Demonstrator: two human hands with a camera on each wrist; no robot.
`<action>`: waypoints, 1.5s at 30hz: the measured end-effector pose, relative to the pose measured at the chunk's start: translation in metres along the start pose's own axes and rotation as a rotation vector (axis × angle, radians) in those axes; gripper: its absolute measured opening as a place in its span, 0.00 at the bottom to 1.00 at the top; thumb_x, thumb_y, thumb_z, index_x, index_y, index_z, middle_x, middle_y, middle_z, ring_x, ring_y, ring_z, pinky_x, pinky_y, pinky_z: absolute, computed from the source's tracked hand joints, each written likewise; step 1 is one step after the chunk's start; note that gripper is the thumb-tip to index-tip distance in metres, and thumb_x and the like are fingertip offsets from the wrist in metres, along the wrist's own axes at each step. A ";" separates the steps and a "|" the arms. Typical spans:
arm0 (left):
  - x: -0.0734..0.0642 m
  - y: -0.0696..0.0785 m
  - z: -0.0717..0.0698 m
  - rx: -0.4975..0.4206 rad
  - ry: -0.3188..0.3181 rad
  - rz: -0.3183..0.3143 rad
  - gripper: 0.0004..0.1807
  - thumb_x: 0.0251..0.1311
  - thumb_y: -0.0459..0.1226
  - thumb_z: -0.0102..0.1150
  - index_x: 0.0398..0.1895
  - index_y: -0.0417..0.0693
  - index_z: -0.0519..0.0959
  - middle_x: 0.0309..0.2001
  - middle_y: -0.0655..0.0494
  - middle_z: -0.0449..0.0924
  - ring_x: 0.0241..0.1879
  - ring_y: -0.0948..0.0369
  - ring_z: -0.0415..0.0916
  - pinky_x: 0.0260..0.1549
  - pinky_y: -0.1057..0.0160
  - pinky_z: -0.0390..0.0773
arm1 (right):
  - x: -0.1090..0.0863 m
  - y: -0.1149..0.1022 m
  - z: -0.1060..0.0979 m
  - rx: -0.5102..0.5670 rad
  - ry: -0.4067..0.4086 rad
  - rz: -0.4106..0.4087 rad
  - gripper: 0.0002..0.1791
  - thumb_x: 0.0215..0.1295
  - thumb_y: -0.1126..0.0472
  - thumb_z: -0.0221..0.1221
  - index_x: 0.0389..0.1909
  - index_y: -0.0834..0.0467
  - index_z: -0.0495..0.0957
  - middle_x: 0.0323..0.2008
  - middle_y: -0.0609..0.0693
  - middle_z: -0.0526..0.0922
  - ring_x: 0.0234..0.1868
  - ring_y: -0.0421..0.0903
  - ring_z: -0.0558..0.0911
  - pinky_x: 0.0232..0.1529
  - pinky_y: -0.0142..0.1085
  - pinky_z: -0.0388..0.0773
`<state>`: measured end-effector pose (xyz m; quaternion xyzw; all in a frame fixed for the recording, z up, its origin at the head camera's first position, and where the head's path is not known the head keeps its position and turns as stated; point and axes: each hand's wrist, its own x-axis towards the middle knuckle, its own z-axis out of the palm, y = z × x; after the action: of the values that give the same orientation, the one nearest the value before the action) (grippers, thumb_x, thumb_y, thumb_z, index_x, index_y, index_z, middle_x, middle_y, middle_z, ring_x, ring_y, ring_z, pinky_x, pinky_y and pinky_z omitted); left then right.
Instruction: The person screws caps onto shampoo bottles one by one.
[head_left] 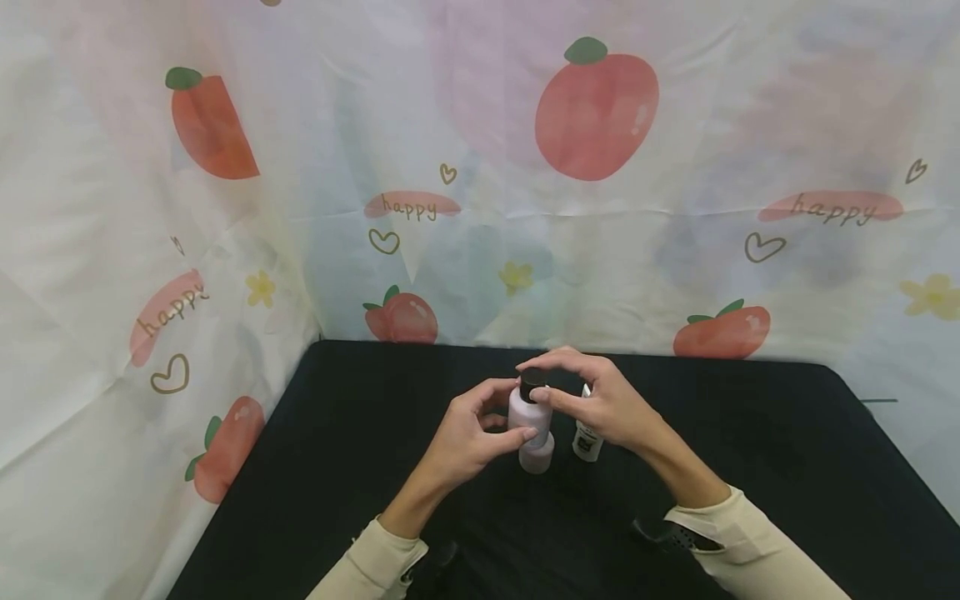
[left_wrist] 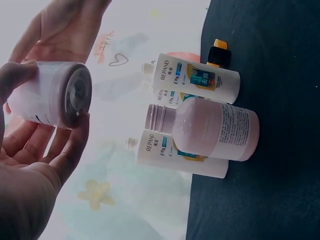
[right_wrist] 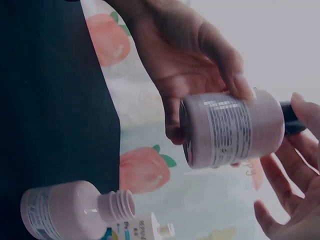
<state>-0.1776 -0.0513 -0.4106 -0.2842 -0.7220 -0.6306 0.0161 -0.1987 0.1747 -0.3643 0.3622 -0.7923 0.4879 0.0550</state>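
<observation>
My left hand (head_left: 474, 427) grips a pale pink bottle (head_left: 529, 421) round its body and holds it upright above the table. The thumb and fingers of my right hand (head_left: 607, 398) pinch the black cap (right_wrist: 291, 119) at its top. Below and behind it stands a second pink bottle (left_wrist: 215, 127); its threaded neck (right_wrist: 120, 205) is bare, without a cap. In the head view the held bottle hides that one's upper part. A printed label (right_wrist: 230, 132) shows on the held bottle in the right wrist view.
Several white bottles (left_wrist: 197, 77) with REPAND labels stand behind the second pink bottle, partly overlapped by it. A small black and yellow object (left_wrist: 218, 54) is near them. A black cloth (head_left: 360, 467) covers the table, and a printed curtain (head_left: 480, 275) hangs behind it.
</observation>
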 end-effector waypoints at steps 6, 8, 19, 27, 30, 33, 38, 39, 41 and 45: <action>0.001 -0.004 0.002 0.035 0.036 0.030 0.28 0.57 0.32 0.73 0.62 0.40 0.76 0.54 0.45 0.82 0.51 0.55 0.81 0.45 0.61 0.85 | 0.000 0.003 0.008 -0.022 0.083 -0.035 0.18 0.65 0.67 0.67 0.54 0.49 0.84 0.52 0.43 0.84 0.56 0.44 0.80 0.56 0.35 0.76; 0.001 -0.004 0.004 0.050 0.060 0.035 0.28 0.56 0.32 0.74 0.60 0.41 0.77 0.53 0.47 0.83 0.50 0.56 0.82 0.44 0.61 0.85 | 0.000 0.004 0.010 -0.028 0.104 -0.048 0.18 0.65 0.67 0.67 0.54 0.50 0.85 0.52 0.44 0.85 0.55 0.45 0.80 0.54 0.34 0.77; 0.000 -0.004 0.012 0.211 0.206 0.101 0.25 0.53 0.33 0.77 0.55 0.44 0.80 0.53 0.50 0.83 0.48 0.56 0.83 0.40 0.61 0.86 | 0.003 0.004 0.016 -0.056 0.173 -0.077 0.18 0.63 0.68 0.69 0.54 0.53 0.85 0.49 0.46 0.86 0.53 0.41 0.79 0.51 0.31 0.77; 0.002 -0.004 0.008 0.227 0.169 0.037 0.28 0.54 0.36 0.77 0.58 0.46 0.78 0.51 0.52 0.83 0.50 0.57 0.81 0.43 0.59 0.86 | 0.002 0.004 0.011 -0.079 0.113 0.012 0.19 0.67 0.63 0.67 0.58 0.50 0.83 0.55 0.46 0.83 0.58 0.44 0.77 0.58 0.45 0.76; 0.003 -0.003 0.007 0.208 0.156 0.028 0.28 0.54 0.35 0.77 0.58 0.46 0.78 0.50 0.52 0.82 0.50 0.56 0.80 0.43 0.59 0.85 | 0.002 0.003 0.008 -0.074 0.095 0.050 0.19 0.66 0.59 0.68 0.57 0.46 0.83 0.56 0.43 0.82 0.61 0.43 0.76 0.62 0.52 0.73; 0.003 -0.002 0.006 0.189 0.139 0.017 0.28 0.54 0.35 0.77 0.58 0.47 0.77 0.50 0.52 0.82 0.51 0.56 0.80 0.44 0.60 0.85 | 0.001 0.003 0.005 -0.066 0.080 0.063 0.18 0.65 0.58 0.69 0.56 0.43 0.83 0.55 0.42 0.81 0.61 0.42 0.76 0.62 0.54 0.72; 0.002 -0.003 0.005 0.169 0.110 -0.010 0.29 0.55 0.35 0.76 0.60 0.47 0.76 0.52 0.53 0.81 0.52 0.58 0.79 0.45 0.61 0.84 | 0.002 0.003 0.003 -0.061 0.061 0.053 0.19 0.64 0.59 0.70 0.55 0.42 0.83 0.55 0.40 0.82 0.59 0.40 0.77 0.58 0.48 0.76; 0.002 -0.003 0.005 0.164 0.106 -0.017 0.29 0.55 0.34 0.76 0.60 0.47 0.76 0.52 0.53 0.81 0.52 0.59 0.79 0.46 0.61 0.84 | 0.002 0.003 0.003 -0.063 0.060 0.049 0.19 0.64 0.59 0.70 0.55 0.42 0.83 0.55 0.40 0.82 0.59 0.40 0.77 0.57 0.46 0.77; 0.002 -0.004 0.004 0.150 0.097 -0.025 0.29 0.55 0.34 0.75 0.61 0.47 0.76 0.53 0.53 0.81 0.53 0.58 0.79 0.46 0.61 0.84 | 0.002 0.003 0.003 -0.060 0.057 0.044 0.19 0.64 0.59 0.70 0.56 0.44 0.84 0.55 0.40 0.82 0.59 0.40 0.77 0.56 0.46 0.78; 0.001 -0.005 0.003 0.127 0.078 -0.035 0.30 0.57 0.35 0.74 0.63 0.48 0.75 0.55 0.52 0.79 0.55 0.57 0.78 0.47 0.60 0.84 | 0.002 0.002 0.003 -0.042 0.044 0.044 0.20 0.64 0.60 0.70 0.56 0.43 0.83 0.55 0.40 0.82 0.58 0.40 0.77 0.56 0.47 0.77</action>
<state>-0.1798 -0.0484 -0.4152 -0.2451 -0.7642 -0.5944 0.0512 -0.2008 0.1719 -0.3663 0.3326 -0.8087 0.4802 0.0690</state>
